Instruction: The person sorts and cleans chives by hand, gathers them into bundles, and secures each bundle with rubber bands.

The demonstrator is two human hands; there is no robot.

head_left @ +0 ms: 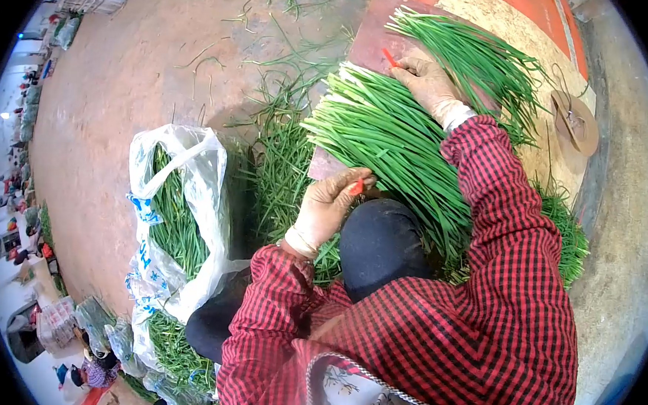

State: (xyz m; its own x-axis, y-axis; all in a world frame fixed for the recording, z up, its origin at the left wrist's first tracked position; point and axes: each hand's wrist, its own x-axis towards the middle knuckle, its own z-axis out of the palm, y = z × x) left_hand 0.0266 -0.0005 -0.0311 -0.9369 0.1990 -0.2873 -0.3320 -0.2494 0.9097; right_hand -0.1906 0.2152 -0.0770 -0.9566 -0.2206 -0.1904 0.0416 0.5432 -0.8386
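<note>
A thick bunch of long green stalks (pixel 395 132) lies on a reddish board (pixel 370 49), its pale ends toward the upper left. At the bunch's lower left edge, my left hand (pixel 326 203) is closed on one end of a red strip (pixel 356 187). My right hand (pixel 426 82) is at the upper right side of the bunch, fingers closed on another red end (pixel 389 57). Whether the two red ends join beneath the stalks is hidden. A second, looser bunch (pixel 474 52) lies beyond my right hand.
A white plastic bag (pixel 219 151) of green stalks stands at the left. Loose stalks (pixel 279 148) cover the floor beside the board. A brown round object with string (pixel 575 123) lies at the right. Other people and bags show at the far left edge.
</note>
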